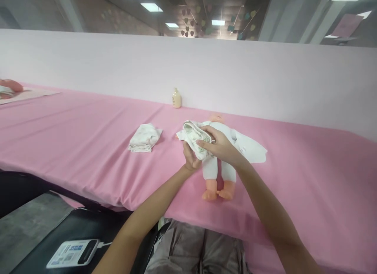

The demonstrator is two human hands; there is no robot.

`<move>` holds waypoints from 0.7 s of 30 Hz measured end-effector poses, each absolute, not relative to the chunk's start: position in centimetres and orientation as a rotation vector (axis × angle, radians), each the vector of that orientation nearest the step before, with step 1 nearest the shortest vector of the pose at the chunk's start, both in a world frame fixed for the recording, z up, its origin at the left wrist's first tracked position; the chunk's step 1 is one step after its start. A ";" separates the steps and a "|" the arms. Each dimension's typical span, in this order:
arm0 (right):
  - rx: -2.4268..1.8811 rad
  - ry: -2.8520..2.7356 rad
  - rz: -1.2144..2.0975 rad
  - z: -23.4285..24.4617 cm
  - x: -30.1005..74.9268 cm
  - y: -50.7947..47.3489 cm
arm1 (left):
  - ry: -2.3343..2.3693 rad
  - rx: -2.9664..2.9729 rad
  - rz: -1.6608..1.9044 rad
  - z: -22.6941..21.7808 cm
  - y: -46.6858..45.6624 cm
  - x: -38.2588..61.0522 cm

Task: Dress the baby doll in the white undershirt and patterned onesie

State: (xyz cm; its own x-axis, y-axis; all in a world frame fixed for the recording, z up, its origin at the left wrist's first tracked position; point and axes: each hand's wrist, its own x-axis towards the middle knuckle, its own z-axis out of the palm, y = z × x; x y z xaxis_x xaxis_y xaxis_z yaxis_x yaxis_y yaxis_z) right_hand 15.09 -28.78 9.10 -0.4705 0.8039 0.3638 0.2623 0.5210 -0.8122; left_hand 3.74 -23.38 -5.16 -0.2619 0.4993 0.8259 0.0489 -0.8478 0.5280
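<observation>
Both of my hands are closed on a folded white cloth (194,137) with a small green print, held up above the pink table cover. My left hand (191,159) supports it from below and the left. From the right, my right hand (220,143) grips its edge, thumb on top. Just behind and under the hands a baby doll (210,170) in white clothing lies on its back, feet towards me. Its head and middle are partly hidden by the cloth and my right hand. White fabric (250,146) spreads out at the doll's right side in the picture.
A folded stack of white cloth (145,138) lies left of the doll. Against the white wall stands a pump bottle (176,99). Part of another doll (11,85) shows at far left. A black chair (97,225) bears a white device (73,253) with a cable.
</observation>
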 end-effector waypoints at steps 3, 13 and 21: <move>-0.935 -1.963 0.744 9.4 16.0 -28.9 | 0.527 1.685 2.297 -4.5 -23.8 4.5; -0.983 -1.666 0.394 12.4 17.6 -33.4 | 0.443 1.553 2.249 5.7 -30.1 5.9; -1.068 -1.674 0.350 13.8 19.8 -35.2 | 0.900 2.222 1.488 9.6 -31.4 3.2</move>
